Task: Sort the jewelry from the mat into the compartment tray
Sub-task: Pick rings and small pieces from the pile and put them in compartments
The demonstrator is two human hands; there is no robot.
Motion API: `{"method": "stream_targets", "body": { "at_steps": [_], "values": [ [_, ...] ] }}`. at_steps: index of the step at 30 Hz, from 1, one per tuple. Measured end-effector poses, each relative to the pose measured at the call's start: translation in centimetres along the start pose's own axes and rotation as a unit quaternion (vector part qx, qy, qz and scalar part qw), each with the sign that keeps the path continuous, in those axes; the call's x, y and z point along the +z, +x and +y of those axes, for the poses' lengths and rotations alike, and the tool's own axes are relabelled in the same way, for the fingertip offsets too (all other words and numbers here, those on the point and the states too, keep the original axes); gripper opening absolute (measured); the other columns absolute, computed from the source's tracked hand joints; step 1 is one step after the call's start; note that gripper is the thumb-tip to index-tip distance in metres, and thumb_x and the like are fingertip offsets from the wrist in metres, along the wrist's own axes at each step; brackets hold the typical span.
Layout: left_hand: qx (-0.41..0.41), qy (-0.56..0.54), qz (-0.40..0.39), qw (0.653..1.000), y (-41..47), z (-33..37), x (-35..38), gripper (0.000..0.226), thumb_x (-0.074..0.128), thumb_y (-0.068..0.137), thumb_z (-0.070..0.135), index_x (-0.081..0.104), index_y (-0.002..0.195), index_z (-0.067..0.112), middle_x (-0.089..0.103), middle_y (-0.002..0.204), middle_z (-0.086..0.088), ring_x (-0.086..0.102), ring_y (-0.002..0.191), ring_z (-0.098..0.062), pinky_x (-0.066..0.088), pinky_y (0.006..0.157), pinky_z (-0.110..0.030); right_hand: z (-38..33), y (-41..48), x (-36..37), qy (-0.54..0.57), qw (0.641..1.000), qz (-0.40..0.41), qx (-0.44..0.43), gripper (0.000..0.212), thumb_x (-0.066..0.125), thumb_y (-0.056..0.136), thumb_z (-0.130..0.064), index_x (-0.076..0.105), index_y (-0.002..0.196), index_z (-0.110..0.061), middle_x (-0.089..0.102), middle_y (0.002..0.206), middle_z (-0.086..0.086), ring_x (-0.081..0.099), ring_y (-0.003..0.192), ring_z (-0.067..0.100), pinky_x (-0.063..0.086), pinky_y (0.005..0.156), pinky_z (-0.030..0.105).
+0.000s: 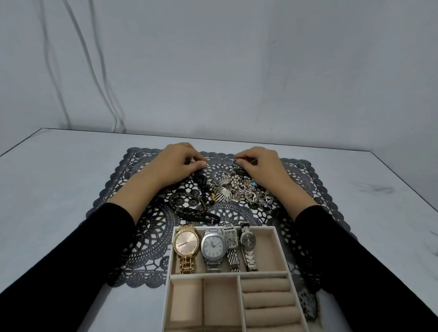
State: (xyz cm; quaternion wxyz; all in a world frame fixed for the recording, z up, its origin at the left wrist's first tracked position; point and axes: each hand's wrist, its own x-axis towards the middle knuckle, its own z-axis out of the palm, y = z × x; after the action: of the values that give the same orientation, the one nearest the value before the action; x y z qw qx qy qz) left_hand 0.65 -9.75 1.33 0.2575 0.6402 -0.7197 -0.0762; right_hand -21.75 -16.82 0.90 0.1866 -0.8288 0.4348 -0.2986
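Observation:
A black lace mat lies on the table with a tangled heap of silver jewelry and pearls at its middle and dark beaded bracelets to the left. My left hand pinches a small ring at the heap's far left. At the far right of the heap my right hand pinches a small dark piece. The beige compartment tray sits nearest me. Its top compartment holds a gold watch and three silver watches.
The tray's ring rolls at the lower right and two square compartments at the lower left hold nothing. The pale table top spreads around the mat, and a plain wall with thin cables stands behind.

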Motion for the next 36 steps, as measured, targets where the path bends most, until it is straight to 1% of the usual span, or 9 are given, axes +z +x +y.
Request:
{"method": "stream_targets", "body": {
  "at_steps": [4, 9, 12, 15, 18, 22, 27, 33, 36],
  "values": [
    [-0.006, -0.007, 0.001, 1.0, 0.3, 0.1, 0.1, 0.018, 0.07, 0.085, 0.04, 0.075, 0.096, 0.027, 0.063, 0.099, 0.006, 0.058, 0.089, -0.011, 0.042, 0.076, -0.026, -0.2, 0.5, 0.2, -0.018, 0.999, -0.026, 0.003, 0.023, 0.062, 0.092, -0.025, 0.071, 0.112, -0.016, 0.067, 0.112, 0.002, 0.058, 0.105, 0.015, 0.041, 0.089, 0.021],
    [-0.021, -0.022, 0.008, 1.0, 0.4, 0.1, 0.3, 0.015, 0.073, 0.083, 0.038, 0.075, 0.092, 0.026, 0.063, 0.096, 0.005, 0.056, 0.085, -0.009, 0.039, 0.073, -0.025, -0.4, 0.9, 0.0, -0.031, 0.998, -0.053, 0.017, 0.025, 0.059, 0.094, -0.021, 0.069, 0.116, -0.015, 0.064, 0.118, 0.003, 0.056, 0.11, 0.017, 0.036, 0.088, 0.02],
    [-0.031, -0.027, 0.009, 0.999, 0.4, 0.2, 0.4, 0.014, 0.073, 0.083, 0.036, 0.074, 0.091, 0.024, 0.063, 0.096, 0.005, 0.054, 0.084, -0.01, 0.037, 0.069, -0.024, -0.4, 0.9, 0.0, -0.028, 0.998, -0.055, 0.021, 0.022, 0.06, 0.093, -0.019, 0.07, 0.113, -0.014, 0.065, 0.114, 0.002, 0.055, 0.1, 0.012, 0.037, 0.085, 0.019],
    [-0.043, -0.035, 0.001, 0.998, 0.5, 0.3, 0.5, 0.012, 0.072, 0.084, 0.033, 0.072, 0.092, 0.024, 0.062, 0.096, 0.005, 0.052, 0.084, -0.008, 0.036, 0.065, -0.02, -0.3, 0.9, 0.0, -0.002, 0.999, -0.045, 0.027, 0.015, 0.063, 0.09, -0.015, 0.07, 0.104, -0.013, 0.066, 0.099, 0.003, 0.056, 0.086, 0.011, 0.044, 0.077, 0.02],
    [-0.05, -0.035, -0.016, 0.998, 0.7, 0.4, 0.6, 0.009, 0.07, 0.087, 0.029, 0.07, 0.094, 0.024, 0.059, 0.098, 0.005, 0.051, 0.088, -0.011, 0.034, 0.073, -0.024, 0.0, 0.8, 0.0, 0.026, 0.999, -0.033, 0.029, 0.012, 0.067, 0.087, -0.012, 0.068, 0.098, -0.013, 0.063, 0.088, 0.001, 0.056, 0.08, 0.011, 0.041, 0.066, 0.008],
    [-0.046, -0.046, -0.028, 0.998, 0.7, 0.5, 0.6, 0.008, 0.069, 0.088, 0.025, 0.068, 0.096, 0.022, 0.059, 0.097, 0.005, 0.051, 0.088, -0.01, 0.035, 0.076, -0.022, 0.2, 0.6, -0.2, 0.057, 0.998, -0.024, 0.024, 0.013, 0.072, 0.082, -0.009, 0.069, 0.094, -0.01, 0.063, 0.083, 0.0, 0.054, 0.073, 0.009, 0.041, 0.063, 0.003],
    [-0.032, -0.067, -0.013, 0.997, 0.5, 0.2, 0.7, 0.009, 0.07, 0.087, 0.023, 0.065, 0.094, 0.026, 0.061, 0.086, 0.014, 0.055, 0.082, -0.007, 0.037, 0.068, -0.011, 0.3, 0.3, -0.4, 0.102, 0.994, -0.005, 0.038, 0.008, 0.074, 0.079, -0.006, 0.071, 0.086, -0.009, 0.066, 0.079, 0.003, 0.056, 0.069, 0.009, 0.046, 0.063, 0.006],
    [-0.029, -0.097, -0.004, 0.995, 0.2, 0.3, 0.6, 0.01, 0.07, 0.087, 0.018, 0.064, 0.091, 0.024, 0.064, 0.083, 0.01, 0.055, 0.074, 0.005, 0.037, 0.064, -0.002, 0.1, 0.0, -0.8, 0.112, 0.991, 0.047, 0.052, 0.004, 0.073, 0.08, -0.011, 0.073, 0.084, -0.014, 0.067, 0.075, -0.003, 0.056, 0.064, 0.002, 0.043, 0.059, 0.004],
    [-0.035, -0.118, 0.017, 0.992, -0.2, 0.3, 0.5, 0.009, 0.067, 0.089, 0.013, 0.065, 0.093, 0.021, 0.066, 0.08, 0.01, 0.058, 0.072, 0.006, 0.04, 0.066, -0.003, -0.2, -0.2, -1.1, 0.131, 0.987, 0.068, 0.068, 0.003, 0.074, 0.08, -0.016, 0.073, 0.081, -0.018, 0.068, 0.076, -0.005, 0.06, 0.068, 0.007, 0.048, 0.064, 0.01]
  ]
}}
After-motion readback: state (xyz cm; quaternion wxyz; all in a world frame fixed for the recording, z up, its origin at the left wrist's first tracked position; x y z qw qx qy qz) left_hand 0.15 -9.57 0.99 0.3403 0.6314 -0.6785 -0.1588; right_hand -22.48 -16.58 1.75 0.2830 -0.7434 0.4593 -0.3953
